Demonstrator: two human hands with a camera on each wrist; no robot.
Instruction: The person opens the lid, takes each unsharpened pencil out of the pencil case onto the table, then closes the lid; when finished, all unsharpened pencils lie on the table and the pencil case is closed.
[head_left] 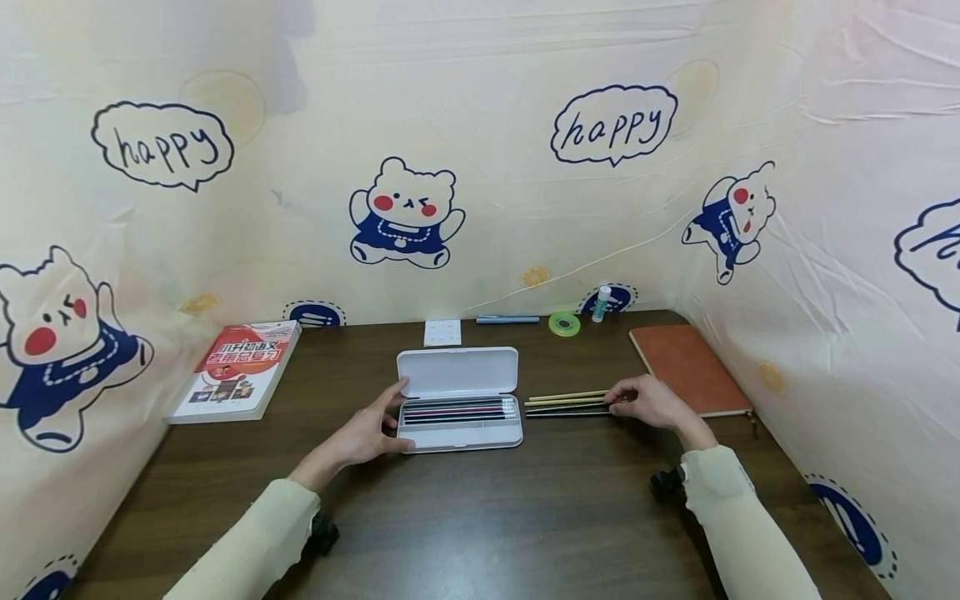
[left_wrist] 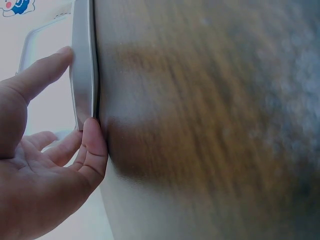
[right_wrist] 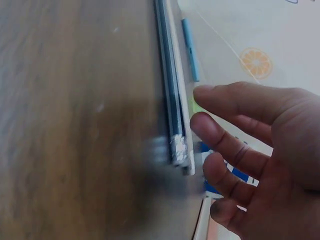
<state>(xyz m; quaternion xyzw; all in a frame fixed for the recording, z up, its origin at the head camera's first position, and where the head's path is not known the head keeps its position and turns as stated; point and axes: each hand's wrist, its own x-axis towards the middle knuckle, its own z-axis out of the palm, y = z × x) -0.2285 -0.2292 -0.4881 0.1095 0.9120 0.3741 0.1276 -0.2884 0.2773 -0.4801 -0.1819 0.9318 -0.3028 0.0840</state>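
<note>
Pencil case (head_left: pixel 450 437) lies open on counter (head_left: pixel 465 517) in head view. Row of pencils (head_left: pixel 450 412) already in, so judged part-filled; loose pencils (head_left: pixel 562 402) outside at 3 o'clock. From case: book (head_left: pixel 232 375) 9 o'clock, card (head_left: pixel 442 332) 12, pen (head_left: pixel 507 320) 1, tape (head_left: pixel 564 323) and glue stick (head_left: pixel 601 305) 2. Right grip (head_left: pixel 652 402) hides loose pencils' outer ends; notebook (head_left: pixel 693 367) at its 2 o'clock. Left wrist view: left grip (left_wrist: pixel 47 172) spread, touching case corner, not clasping. Right wrist view: right grip unclosed, fingertips beside pencils, contact unclear.
</note>
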